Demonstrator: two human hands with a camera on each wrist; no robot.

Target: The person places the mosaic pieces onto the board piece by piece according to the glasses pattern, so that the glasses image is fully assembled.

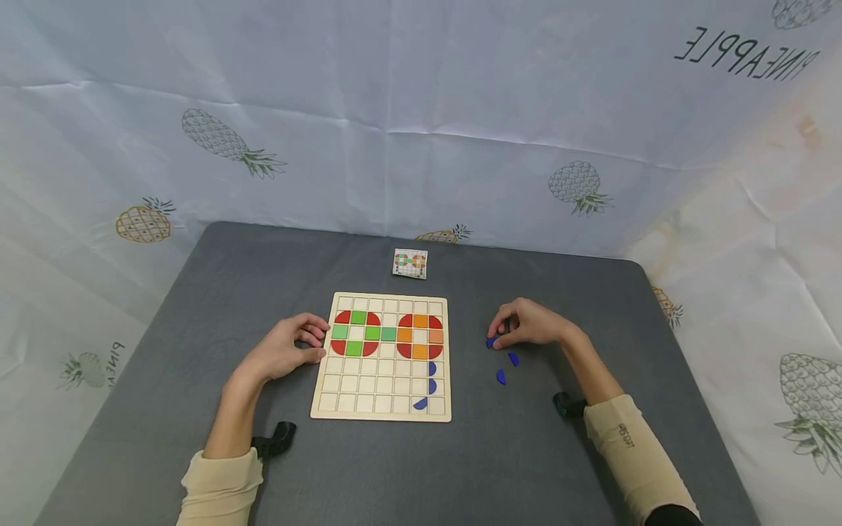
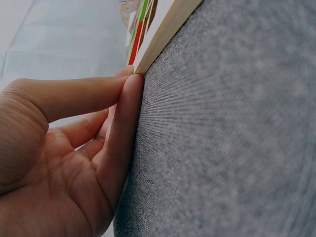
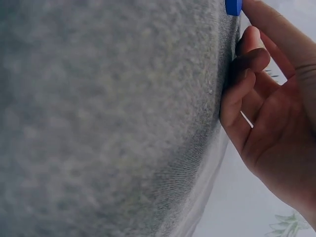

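A square wooden grid board (image 1: pixel 375 383) lies on the table, holding red corner pieces, green and orange squares, and several blue half-discs at its lower right. At the board's left edge, my left hand (image 1: pixel 286 349) holds the rim between thumb and fingers; the left wrist view shows the fingertips meeting at the board's edge (image 2: pixel 163 42). To the right of the board, my right hand (image 1: pixel 533 323) pinches a blue half-disc (image 1: pixel 490 342) at the tabletop. Its blue side (image 3: pixel 233 7) shows at the top of the right wrist view.
Two loose blue half-discs, one upper (image 1: pixel 514 359) and one lower (image 1: pixel 501 377), lie just below my right hand. A small pattern card (image 1: pixel 410 264) stands behind the board on the grey table (image 1: pixel 263 263). A pineapple-print cloth (image 1: pixel 395 95) hangs behind the table.
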